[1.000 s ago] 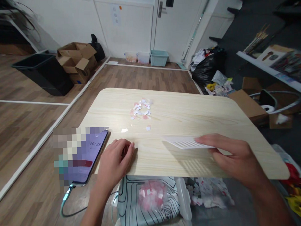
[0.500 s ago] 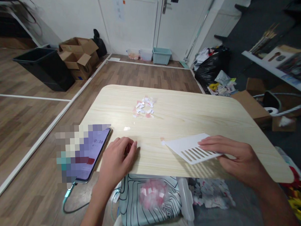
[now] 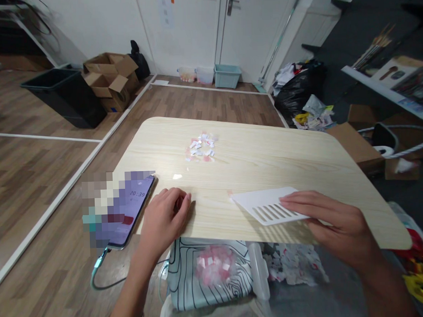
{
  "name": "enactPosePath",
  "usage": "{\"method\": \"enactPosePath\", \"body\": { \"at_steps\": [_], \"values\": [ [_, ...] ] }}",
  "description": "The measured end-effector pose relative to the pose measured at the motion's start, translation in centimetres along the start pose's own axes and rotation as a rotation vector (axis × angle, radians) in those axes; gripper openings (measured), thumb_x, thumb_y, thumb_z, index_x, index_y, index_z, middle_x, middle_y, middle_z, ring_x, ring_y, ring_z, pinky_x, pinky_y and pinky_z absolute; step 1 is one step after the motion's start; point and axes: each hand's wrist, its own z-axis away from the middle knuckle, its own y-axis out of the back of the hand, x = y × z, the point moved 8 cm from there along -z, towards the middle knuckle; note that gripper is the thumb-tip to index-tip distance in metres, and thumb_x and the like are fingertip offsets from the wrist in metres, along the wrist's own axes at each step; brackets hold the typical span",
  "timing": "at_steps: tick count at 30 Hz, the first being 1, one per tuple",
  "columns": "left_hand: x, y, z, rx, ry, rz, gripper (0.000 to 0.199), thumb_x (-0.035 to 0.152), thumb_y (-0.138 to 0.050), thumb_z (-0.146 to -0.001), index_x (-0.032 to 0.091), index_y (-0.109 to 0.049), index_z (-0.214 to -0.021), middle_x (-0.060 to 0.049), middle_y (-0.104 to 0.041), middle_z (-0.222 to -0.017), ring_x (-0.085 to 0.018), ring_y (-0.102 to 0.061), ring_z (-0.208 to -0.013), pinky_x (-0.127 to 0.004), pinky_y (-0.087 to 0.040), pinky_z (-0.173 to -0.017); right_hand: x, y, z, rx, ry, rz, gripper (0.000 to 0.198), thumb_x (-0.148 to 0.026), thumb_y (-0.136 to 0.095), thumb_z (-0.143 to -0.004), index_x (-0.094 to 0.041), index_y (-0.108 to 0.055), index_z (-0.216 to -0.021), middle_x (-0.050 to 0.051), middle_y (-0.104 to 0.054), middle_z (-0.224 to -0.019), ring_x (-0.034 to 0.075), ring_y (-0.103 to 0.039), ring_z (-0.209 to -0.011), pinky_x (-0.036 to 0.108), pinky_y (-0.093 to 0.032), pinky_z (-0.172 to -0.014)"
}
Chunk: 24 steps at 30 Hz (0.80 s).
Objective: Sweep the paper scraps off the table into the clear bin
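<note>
My right hand (image 3: 333, 221) pinches a flat white slotted scraper (image 3: 264, 198) by its right end, thumb below and fingers on top. The scraper is tilted over the table, its left corner by a small pinkish scrap (image 3: 230, 193) that it partly hides. My left hand (image 3: 168, 211) rests on the table near its front edge with fingers curled in; nothing shows in it. Farther back lies a loose cluster of small white and pink pieces (image 3: 201, 147). One little white scrap (image 3: 177, 177) sits just beyond my left hand.
A phone (image 3: 125, 212) with a cable stands left of my left hand, partly pixelated. Below the table's front edge (image 3: 217, 230) are a patterned cloth (image 3: 184, 289) carrying a pink and clear bundle (image 3: 215, 264), and a grey container with paper scraps (image 3: 298, 264).
The scraper has shifted very slightly left and covers more of the pinkish scrap. My left hand stays in place. The phone's clock now reads a minute later.
</note>
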Motion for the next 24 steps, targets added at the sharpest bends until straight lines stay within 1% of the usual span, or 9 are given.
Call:
{"method": "enactPosePath", "body": {
  "at_steps": [3,6,8,12,16,18,21,24],
  "values": [
    [0.0,0.0,0.0,0.003,-0.001,-0.003,0.031,0.04,-0.053,-0.106,0.022,-0.063,-0.083,0.001,-0.062,-0.074,-0.018,-0.059,-0.074,-0.033,-0.039,-0.07,-0.8,-1.1,-0.5,-0.025,0.032,-0.022,0.054,0.008,-0.052,-0.085,-0.026,-0.08,-0.117,0.004,-0.084,-0.109,0.019,-0.08,-0.104,0.034,-0.066,-0.096],
    [-0.1,0.0,0.1,-0.004,0.002,-0.009,0.032,0.041,-0.052,-0.107,0.022,-0.063,-0.084,0.001,-0.061,-0.074,-0.018,-0.058,-0.074,-0.033,-0.038,-0.069,-0.8,-0.9,0.0,-0.046,0.034,-0.021,0.053,0.008,-0.052,-0.085,-0.026,-0.08,-0.114,0.003,-0.085,-0.107,0.019,-0.08,-0.105,0.033,-0.065,-0.098],
    [-0.1,0.0,0.1,-0.01,-0.001,-0.011,0.032,0.042,-0.052,-0.107,0.022,-0.062,-0.084,0.001,-0.061,-0.074,-0.018,-0.057,-0.074,-0.034,-0.038,-0.069,-0.4,0.0,0.8,-0.067,0.025,-0.008,0.051,0.007,-0.053,-0.085,-0.027,-0.079,-0.113,0.002,-0.085,-0.107,0.018,-0.08,-0.106,0.031,-0.064,-0.099],
    [0.0,0.0,0.1,-0.015,-0.002,-0.013,0.033,0.043,-0.052,-0.107,0.023,-0.062,-0.084,0.001,-0.061,-0.074,-0.018,-0.057,-0.073,-0.034,-0.038,-0.069,1.0,2.7,3.3,-0.089,-0.014,0.064,0.049,0.002,-0.054,-0.087,-0.031,-0.078,-0.113,-0.001,-0.085,-0.109,0.015,-0.08,-0.107,0.024,-0.06,-0.104],
    [0.1,0.0,0.1,-0.007,-0.004,-0.016,0.032,0.043,-0.052,-0.107,0.023,-0.062,-0.084,0.001,-0.061,-0.074,-0.019,-0.058,-0.073,-0.034,-0.038,-0.069,2.3,4.7,5.8,-0.114,-0.092,0.176,0.047,-0.004,-0.055,-0.091,-0.034,-0.077,-0.12,-0.002,-0.084,-0.113,0.018,-0.081,-0.107,0.027,-0.063,-0.103],
    [0.1,0.0,0.0,-0.008,-0.003,-0.016,0.032,0.043,-0.052,-0.107,0.023,-0.061,-0.083,0.001,-0.061,-0.074,-0.019,-0.058,-0.073,-0.034,-0.038,-0.069,2.4,5.4,6.6,-0.059,-0.131,0.207,0.043,-0.006,-0.056,-0.092,-0.034,-0.077,-0.119,-0.002,-0.084,-0.112,0.019,-0.082,-0.104,0.03,-0.064,-0.102],
    [0.1,0.0,0.0,-0.009,-0.004,-0.017,0.033,0.044,-0.052,-0.107,0.024,-0.061,-0.083,0.001,-0.061,-0.074,-0.019,-0.058,-0.074,-0.034,-0.039,-0.069,2.3,5.8,7.0,0.003,-0.178,0.243,0.041,-0.007,-0.057,-0.093,-0.034,-0.077,-0.118,-0.002,-0.084,-0.112,0.02,-0.082,-0.103,0.034,-0.064,-0.104],
    [0.1,0.1,0.0,-0.009,-0.002,-0.019,0.033,0.045,-0.051,-0.107,0.024,-0.061,-0.083,0.001,-0.061,-0.074,-0.019,-0.058,-0.074,-0.034,-0.039,-0.07,1.9,5.3,6.6,-0.024,-0.184,0.251,0.044,-0.006,-0.058,-0.092,-0.034,-0.077,-0.119,-0.001,-0.084,-0.113,0.023,-0.082,-0.103,0.037,-0.065,-0.103]
  ]
}}
